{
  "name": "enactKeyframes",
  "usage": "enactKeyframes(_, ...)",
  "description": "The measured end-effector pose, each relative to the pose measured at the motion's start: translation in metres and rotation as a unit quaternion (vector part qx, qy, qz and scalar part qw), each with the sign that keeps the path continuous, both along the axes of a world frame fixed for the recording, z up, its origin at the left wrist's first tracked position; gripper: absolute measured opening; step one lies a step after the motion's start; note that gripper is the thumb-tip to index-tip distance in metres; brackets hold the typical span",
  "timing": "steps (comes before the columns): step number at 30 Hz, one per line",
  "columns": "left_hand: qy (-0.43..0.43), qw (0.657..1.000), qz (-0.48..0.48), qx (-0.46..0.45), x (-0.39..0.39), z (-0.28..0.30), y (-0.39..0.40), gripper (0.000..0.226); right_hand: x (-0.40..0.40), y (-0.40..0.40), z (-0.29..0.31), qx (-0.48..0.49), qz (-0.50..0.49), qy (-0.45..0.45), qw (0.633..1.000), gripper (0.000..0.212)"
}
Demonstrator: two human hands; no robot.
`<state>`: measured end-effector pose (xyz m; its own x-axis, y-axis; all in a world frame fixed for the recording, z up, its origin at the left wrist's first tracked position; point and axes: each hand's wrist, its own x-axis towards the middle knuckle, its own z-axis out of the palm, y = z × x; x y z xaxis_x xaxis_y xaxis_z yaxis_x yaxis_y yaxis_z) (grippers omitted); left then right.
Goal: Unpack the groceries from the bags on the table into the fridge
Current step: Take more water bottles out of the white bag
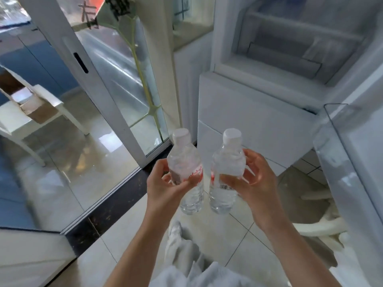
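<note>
Two clear water bottles with white caps stand upright side by side in front of me. My left hand (163, 183) grips the left bottle (185, 160) around its red-printed label. My right hand (251, 179) grips the right bottle (227, 162) at its label with a barcode. The white fridge (259, 112) is just beyond and to the right of the bottles. Its upper compartment (294, 44) is open, showing pale shelves and a drawer. The open fridge door (352, 162) with a clear door bin stands at the right edge.
A glass sliding door with a white frame (99, 90) runs along the left. Behind it stands a white chair (39, 108) holding a cardboard box. The floor is light tile with a dark threshold strip (116, 199). My grey trouser leg shows below.
</note>
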<state>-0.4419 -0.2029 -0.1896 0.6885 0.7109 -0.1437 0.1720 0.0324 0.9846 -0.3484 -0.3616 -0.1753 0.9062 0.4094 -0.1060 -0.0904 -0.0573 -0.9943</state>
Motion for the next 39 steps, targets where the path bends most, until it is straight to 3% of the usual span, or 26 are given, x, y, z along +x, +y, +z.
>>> enactKeyframes(6,-0.024,0.998,-0.066,0.003,0.096,0.007,0.055,0.049,0.074,0.039,0.011,0.02,-0.068,-0.028,0.997,0.063)
enactKeyframes(17,-0.047,0.973,-0.227,0.018,0.278,0.049,0.143,0.053,0.206,0.113,0.049,0.061,-0.22,-0.04,0.973,0.071)
enactKeyframes(28,-0.2,0.927,-0.317,0.026,0.426,0.104,0.131,0.064,0.322,0.11,0.104,0.112,-0.299,-0.138,0.938,0.065)
enactKeyframes(39,-0.29,0.91,-0.292,0.045,0.556,0.165,0.097,0.061,0.441,0.093,0.168,0.169,-0.324,-0.211,0.906,0.064)
